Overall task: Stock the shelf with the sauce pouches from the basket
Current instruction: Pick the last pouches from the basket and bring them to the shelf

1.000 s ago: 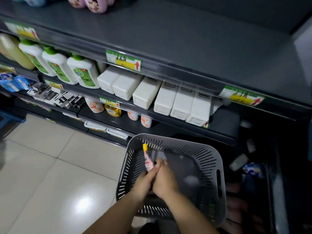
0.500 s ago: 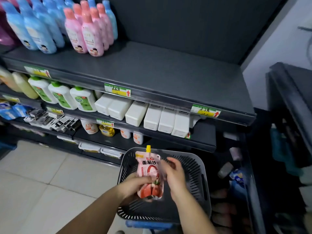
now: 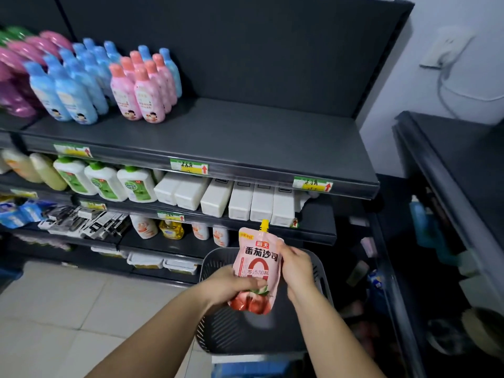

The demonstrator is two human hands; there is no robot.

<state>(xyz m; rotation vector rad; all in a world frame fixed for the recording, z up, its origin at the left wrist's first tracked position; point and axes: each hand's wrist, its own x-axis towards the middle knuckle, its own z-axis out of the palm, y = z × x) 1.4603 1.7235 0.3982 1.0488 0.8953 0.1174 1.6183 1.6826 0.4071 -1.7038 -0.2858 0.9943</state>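
Observation:
A pink tomato sauce pouch [image 3: 257, 264] with a yellow spout cap stands upright above the grey slotted basket [image 3: 321, 276]. My left hand [image 3: 229, 285] grips its lower left side, thumb across the front. My right hand [image 3: 296, 266] holds its right edge, fingers curled behind it. The basket sits low in front of the dark shelf unit; what lies inside it is blurred. The top shelf [image 3: 245, 132] is bare on its right half.
Blue and pink bottles [image 3: 109, 83] fill the top shelf's left half. White containers [image 3: 231, 197] and green-capped bottles [image 3: 106, 181] line the second shelf. Another dark shelf unit [image 3: 450, 170] stands at the right. Pale tiled floor [image 3: 54, 309] spreads at the left.
Both hands lifted the pouch out of the basket and turned its front to face me. The view tilted upward, bringing the top shelf into sight.

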